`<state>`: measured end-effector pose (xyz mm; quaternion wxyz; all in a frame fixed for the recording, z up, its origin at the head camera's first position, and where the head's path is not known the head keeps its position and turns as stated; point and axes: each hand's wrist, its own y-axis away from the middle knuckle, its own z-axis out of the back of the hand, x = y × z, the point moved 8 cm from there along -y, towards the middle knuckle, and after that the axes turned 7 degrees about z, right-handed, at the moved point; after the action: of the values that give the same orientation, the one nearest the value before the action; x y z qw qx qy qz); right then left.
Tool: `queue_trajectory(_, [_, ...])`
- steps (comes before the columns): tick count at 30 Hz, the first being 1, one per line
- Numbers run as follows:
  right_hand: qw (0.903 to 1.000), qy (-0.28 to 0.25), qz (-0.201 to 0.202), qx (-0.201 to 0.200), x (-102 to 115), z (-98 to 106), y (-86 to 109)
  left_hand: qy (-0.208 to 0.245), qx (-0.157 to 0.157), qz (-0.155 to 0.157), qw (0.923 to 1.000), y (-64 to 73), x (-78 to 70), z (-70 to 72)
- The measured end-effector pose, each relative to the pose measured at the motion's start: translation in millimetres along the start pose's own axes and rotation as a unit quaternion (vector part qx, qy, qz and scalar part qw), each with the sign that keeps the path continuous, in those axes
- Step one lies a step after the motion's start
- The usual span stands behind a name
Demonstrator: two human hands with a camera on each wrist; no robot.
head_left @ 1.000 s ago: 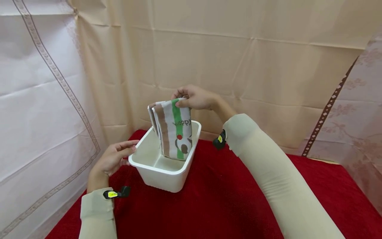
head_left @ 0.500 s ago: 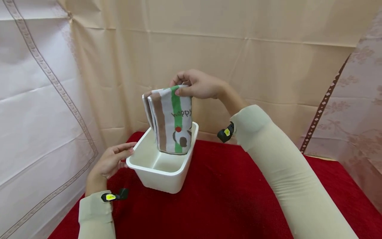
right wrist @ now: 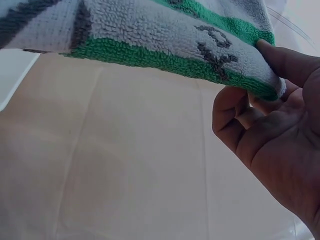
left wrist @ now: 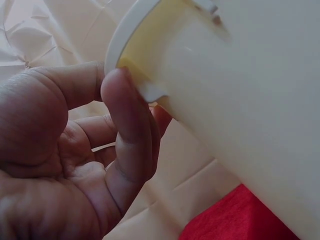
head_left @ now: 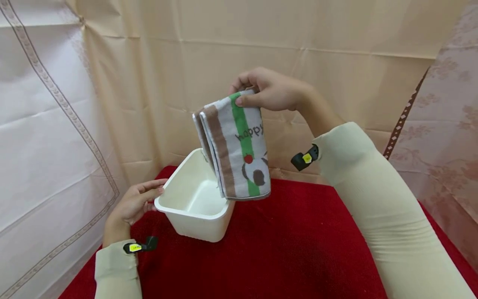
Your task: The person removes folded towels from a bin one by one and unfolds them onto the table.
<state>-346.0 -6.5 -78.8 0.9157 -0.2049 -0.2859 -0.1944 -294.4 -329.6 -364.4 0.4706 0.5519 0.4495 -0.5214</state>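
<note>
A folded terry towel [head_left: 232, 151], white with brown and green stripes, lettering and a cartoon print, hangs from my right hand [head_left: 276, 90]. The thumb lies on the near face at the top edge and the fingers are behind it; the right wrist view shows the towel [right wrist: 150, 42] pinched there. Its lower end overlaps the right rim of a white plastic bin [head_left: 198, 227]. At the bin's left rim, my left hand [head_left: 135, 204] pinches the edge. The left wrist view shows thumb and fingers [left wrist: 131, 127] at the bin's rim [left wrist: 120, 42].
The bin stands on a red cloth [head_left: 291, 241] covering the table. Beige curtain [head_left: 231, 45] hangs close behind, with pale patterned drapes on the left [head_left: 48, 145] and right. Small black wrist cameras sit on both sleeves.
My right hand has lifted the towel up and to the right, out of the bin's inside. The left hand keeps its hold on the rim; the bin stays about where it was.
</note>
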Motion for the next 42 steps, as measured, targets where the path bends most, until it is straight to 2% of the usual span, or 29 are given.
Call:
queue_trajectory(5, [0.9999, 0.011, -0.010, 0.006, -4, 4, 20.9, 0.006, 0.000, 0.005, 1.0000, -0.9, 3.5, 0.4])
queue_trajectory(12, [0.9998, 0.018, -0.009, -0.004, -11, 9, 46.0, 0.016, 0.008, -0.001, 0.9998, -1.1, 0.0, -0.9])
queue_trajectory(19, [0.9998, 0.011, -0.015, 0.002, -26, 2, 69.5, 0.022, 0.010, 0.001, 0.9997, 0.1, 1.0, 0.4])
queue_trajectory(26, [0.9993, -0.008, -0.014, 0.034, -37, -24, 94.4, 0.025, 0.013, 0.001, 0.9996, 0.4, 0.9, -1.9])
queue_trajectory(36, [0.9976, -0.023, 0.010, 0.064, -30, -67, 124.9, 0.034, 0.028, -0.008, 0.9990, 0.3, -0.8, -4.5])
queue_trajectory(42, [0.9957, -0.047, 0.033, 0.073, -25, -87, 137.4, 0.024, 0.020, -0.009, 0.9995, 1.7, -1.8, -3.3])
